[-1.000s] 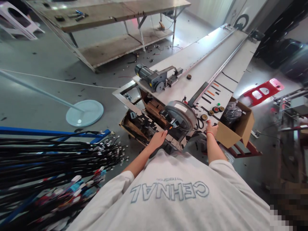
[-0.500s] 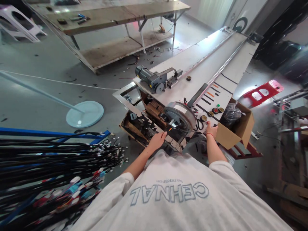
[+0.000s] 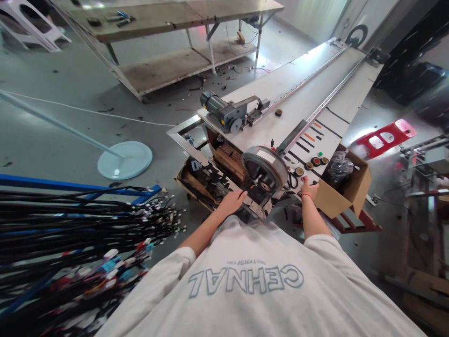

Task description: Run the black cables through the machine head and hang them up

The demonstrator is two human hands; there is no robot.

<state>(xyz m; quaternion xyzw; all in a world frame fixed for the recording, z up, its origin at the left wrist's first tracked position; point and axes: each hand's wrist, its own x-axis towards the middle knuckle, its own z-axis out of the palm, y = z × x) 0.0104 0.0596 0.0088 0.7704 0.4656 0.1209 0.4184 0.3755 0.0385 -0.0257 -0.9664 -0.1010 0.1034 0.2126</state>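
Note:
My left hand (image 3: 233, 201) is closed at the near metal edge of the bench, just left of a large grey wheel (image 3: 265, 168); what its fingers hold, if anything, is too small to make out. Near the bench's right front corner is my right hand (image 3: 310, 188), with a red string on the wrist. Its fingers are curled at the bench edge, and their grip is unclear. Several tape rolls (image 3: 299, 172) and black-handled scissors (image 3: 292, 180) lie between the wheel and my right hand. A motor unit (image 3: 224, 111) sits on the bench's left side.
An open cardboard box (image 3: 359, 187) stands at the right, before a red stool (image 3: 386, 138). Bundled black cables (image 3: 87, 224) hang on a blue frame at the left. A round white base (image 3: 125, 160) stands on the floor. Behind is a long worktable (image 3: 157, 25).
The view has shifted slightly, with the bench now a little lower and further right. The parts inside the wheel look different, as if it has turned. Both hands have stayed near the same spots.

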